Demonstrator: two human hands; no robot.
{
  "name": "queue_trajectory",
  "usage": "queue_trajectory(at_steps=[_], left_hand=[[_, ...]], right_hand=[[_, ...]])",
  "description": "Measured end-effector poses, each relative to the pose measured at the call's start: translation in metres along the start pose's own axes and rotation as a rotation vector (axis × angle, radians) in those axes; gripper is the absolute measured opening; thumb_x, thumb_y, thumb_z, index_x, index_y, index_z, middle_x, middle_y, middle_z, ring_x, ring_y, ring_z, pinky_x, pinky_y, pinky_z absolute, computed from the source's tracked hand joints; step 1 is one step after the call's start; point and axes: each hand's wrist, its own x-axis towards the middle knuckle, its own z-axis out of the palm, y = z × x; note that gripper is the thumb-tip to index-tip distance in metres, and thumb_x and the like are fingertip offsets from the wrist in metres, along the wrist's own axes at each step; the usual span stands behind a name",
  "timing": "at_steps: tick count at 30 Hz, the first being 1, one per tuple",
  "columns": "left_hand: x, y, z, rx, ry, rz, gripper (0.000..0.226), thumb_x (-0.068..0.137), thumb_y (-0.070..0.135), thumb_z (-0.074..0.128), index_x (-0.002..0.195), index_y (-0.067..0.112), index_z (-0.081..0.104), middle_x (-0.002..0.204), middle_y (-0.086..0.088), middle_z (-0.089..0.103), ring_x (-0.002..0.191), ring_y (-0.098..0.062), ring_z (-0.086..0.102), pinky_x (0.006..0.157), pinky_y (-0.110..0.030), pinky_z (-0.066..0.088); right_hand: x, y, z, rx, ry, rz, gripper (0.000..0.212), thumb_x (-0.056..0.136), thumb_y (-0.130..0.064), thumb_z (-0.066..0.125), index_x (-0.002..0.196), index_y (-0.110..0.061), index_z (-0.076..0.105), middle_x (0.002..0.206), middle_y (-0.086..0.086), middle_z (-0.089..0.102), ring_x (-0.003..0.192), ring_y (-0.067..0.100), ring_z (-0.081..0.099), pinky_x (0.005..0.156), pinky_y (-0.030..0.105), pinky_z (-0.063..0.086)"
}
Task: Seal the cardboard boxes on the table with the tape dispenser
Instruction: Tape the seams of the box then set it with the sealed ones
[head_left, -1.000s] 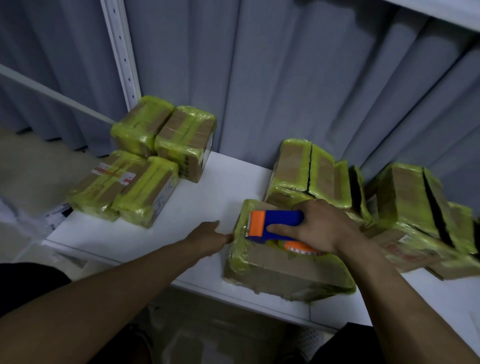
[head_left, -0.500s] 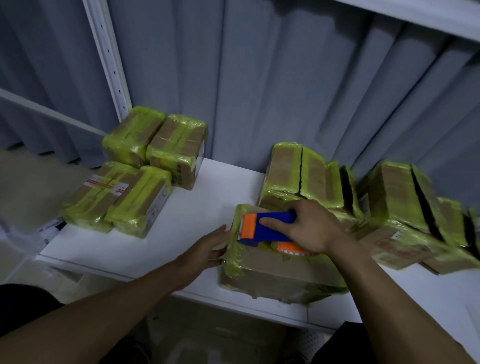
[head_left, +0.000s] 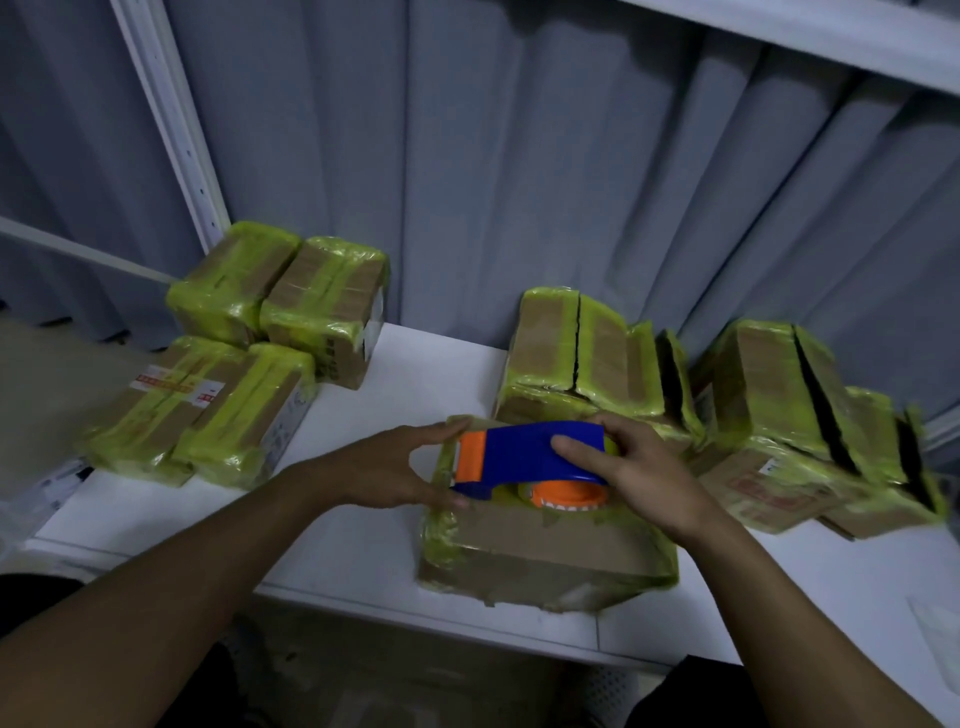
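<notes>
Gripping the blue-and-orange plastic tape dispenser (head_left: 530, 457) atop a brown, yellow-taped cardboard box (head_left: 545, 545) at the white table (head_left: 363, 545) edge, the right hand (head_left: 639, 467) steadies it; the left hand (head_left: 384, 467) pinches its orange nose. The four left boxes (head_left: 234, 374) look sealed; the split right boxes (head_left: 810, 384) probably remain.

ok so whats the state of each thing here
front box, closed, lying flat, partly taped
tape dispenser, on the front box, held
right hand, grips the tape dispenser
left hand, at its orange end, hold unclear
left boxes, closed, taped
right boxes, dark gaps between flaps
</notes>
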Motion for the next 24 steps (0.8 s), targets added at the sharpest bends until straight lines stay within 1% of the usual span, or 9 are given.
queue_trajectory(at_steps=[2,4,7,10,16,18,20,22,24], left_hand=[[0.001,0.0,0.0,-0.002,-0.004,0.003,0.101,0.065,0.062,0.083,0.143,0.065,0.019,0.149,0.033,0.031,0.135,0.002,0.04,0.107,-0.037,0.046],[0.002,-0.003,0.0,-0.013,-0.022,-0.004,0.106,0.062,0.065,0.084,0.146,0.063,0.019,0.153,0.027,0.034,0.132,-0.002,0.047,0.107,-0.039,0.047],[0.002,-0.006,-0.001,0.06,-0.035,-0.048,0.107,0.065,0.068,0.08,0.146,0.065,0.01,0.154,0.025,0.034,0.122,-0.004,0.055,0.104,-0.034,0.048],[0.004,-0.007,-0.002,0.129,-0.036,-0.073,0.104,0.067,0.073,0.075,0.144,0.068,0.005,0.156,0.023,0.03,0.129,-0.003,0.048,0.104,-0.033,0.049],[0.004,-0.009,-0.001,0.184,0.001,-0.102,0.106,0.061,0.084,0.07,0.143,0.069,0.005,0.159,0.022,0.026,0.137,-0.006,0.04,0.109,-0.035,0.044],[0.004,-0.009,0.0,0.186,0.009,-0.104,0.104,0.061,0.085,0.069,0.141,0.071,0.005,0.158,0.023,0.026,0.137,-0.008,0.041,0.108,-0.037,0.045],[0.002,-0.009,0.002,0.186,0.006,-0.098,0.101,0.062,0.085,0.068,0.14,0.073,0.005,0.16,0.024,0.022,0.14,-0.01,0.038,0.109,-0.038,0.044],[-0.001,-0.008,0.003,0.186,0.014,-0.09,0.098,0.064,0.084,0.067,0.138,0.075,0.004,0.161,0.027,0.012,0.144,-0.01,0.031,0.112,-0.039,0.041],[-0.006,-0.005,0.004,0.226,0.023,-0.111,0.092,0.069,0.084,0.062,0.136,0.077,0.0,0.159,0.032,-0.004,0.145,-0.01,0.025,0.114,-0.041,0.038]], right_hand=[[-0.002,0.004,0.004,0.027,-0.011,0.043,0.046,0.08,-0.06,0.071,0.105,-0.021,0.075,0.096,-0.004,0.078,0.088,0.014,0.075,0.087,0.039,0.06],[-0.002,0.006,0.007,0.058,0.015,0.051,0.046,0.079,-0.061,0.072,0.103,-0.022,0.078,0.097,-0.003,0.079,0.089,0.016,0.076,0.091,0.044,0.06],[-0.003,0.002,0.002,0.081,0.015,0.061,0.047,0.078,-0.058,0.074,0.102,-0.018,0.079,0.095,0.001,0.079,0.088,0.019,0.076,0.093,0.048,0.059],[-0.005,-0.001,-0.001,0.077,0.002,0.049,0.048,0.079,-0.054,0.075,0.1,-0.011,0.078,0.092,0.005,0.079,0.086,0.023,0.076,0.09,0.048,0.058],[-0.013,-0.004,-0.019,0.051,-0.011,0.072,0.028,0.086,-0.045,0.075,0.098,-0.02,0.08,0.089,-0.002,0.08,0.083,0.015,0.076,0.084,0.035,0.059],[-0.015,-0.004,-0.027,0.014,-0.022,0.07,0.028,0.085,-0.047,0.074,0.096,-0.023,0.08,0.089,-0.004,0.08,0.083,0.013,0.076,0.082,0.034,0.059],[-0.015,-0.002,-0.028,-0.038,-0.03,0.066,0.034,0.082,-0.054,0.074,0.094,-0.023,0.08,0.089,-0.005,0.079,0.083,0.012,0.076,0.081,0.035,0.06],[-0.013,-0.002,-0.024,-0.122,-0.021,0.054,0.038,0.082,-0.056,0.074,0.092,-0.02,0.078,0.086,-0.005,0.078,0.079,0.01,0.075,0.076,0.032,0.059],[-0.008,-0.003,-0.018,-0.184,0.004,0.04,0.038,0.085,-0.054,0.075,0.089,-0.015,0.077,0.081,-0.004,0.077,0.073,0.009,0.073,0.065,0.024,0.055]])
